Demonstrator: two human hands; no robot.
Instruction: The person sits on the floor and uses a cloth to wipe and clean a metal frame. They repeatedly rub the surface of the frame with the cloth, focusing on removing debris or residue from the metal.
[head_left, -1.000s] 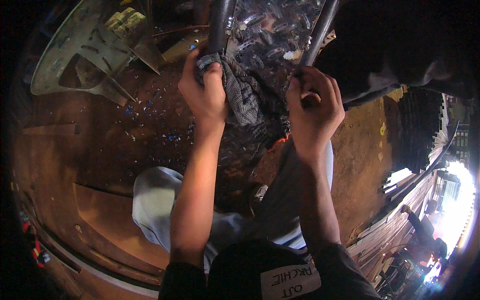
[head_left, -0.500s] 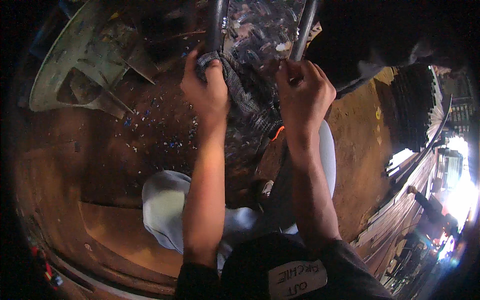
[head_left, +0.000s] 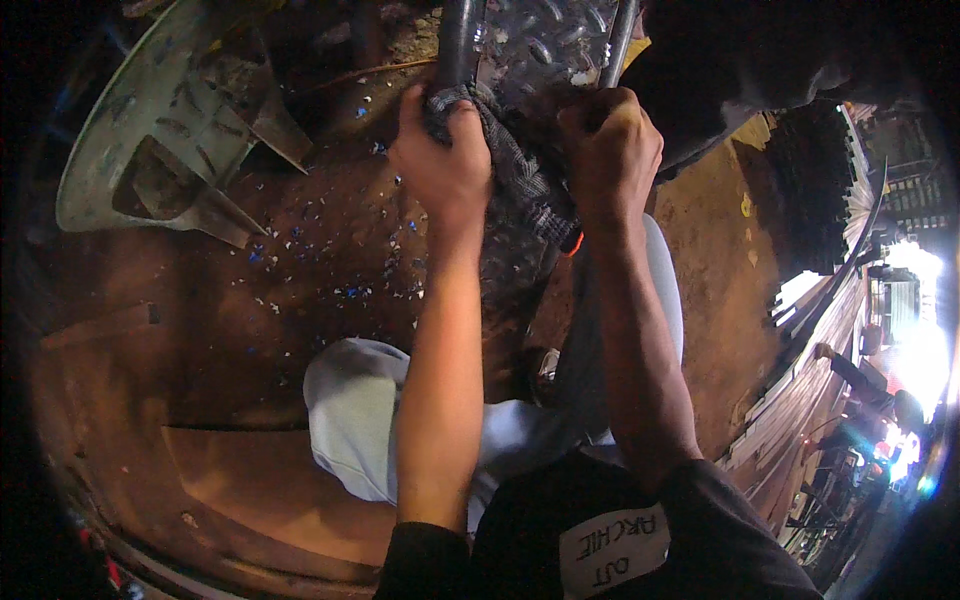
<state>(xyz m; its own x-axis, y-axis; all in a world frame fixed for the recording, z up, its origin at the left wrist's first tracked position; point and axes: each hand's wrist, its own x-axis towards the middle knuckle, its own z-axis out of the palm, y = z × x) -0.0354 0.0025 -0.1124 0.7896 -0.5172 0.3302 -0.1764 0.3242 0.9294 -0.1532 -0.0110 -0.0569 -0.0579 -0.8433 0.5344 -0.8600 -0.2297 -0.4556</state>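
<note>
My left hand (head_left: 447, 165) is closed on a grey knitted glove (head_left: 520, 180), pressing it around the lower end of a dark metal tube (head_left: 460, 45). The glove hangs down to the right and ends in an orange edge. My right hand (head_left: 615, 150) has its fingers curled together beside the glove, just below a second, thinner metal tube (head_left: 621, 45). What those fingers pinch, if anything, is hidden by the hand. Between the two tubes lies a dark plate (head_left: 545, 50) with a raised tread pattern.
At the left, a pale green plastic seat (head_left: 185, 120) lies tipped over. Blue and white chips (head_left: 350, 292) are scattered on the brown floor. Stacked metal strips (head_left: 810, 370) run along the right. Beyond them a person (head_left: 855, 385) works near a very bright light.
Both hands sit slightly higher in the view; the left has shifted right. The right fingers are curled in more tightly. The glove remains in my left hand.
</note>
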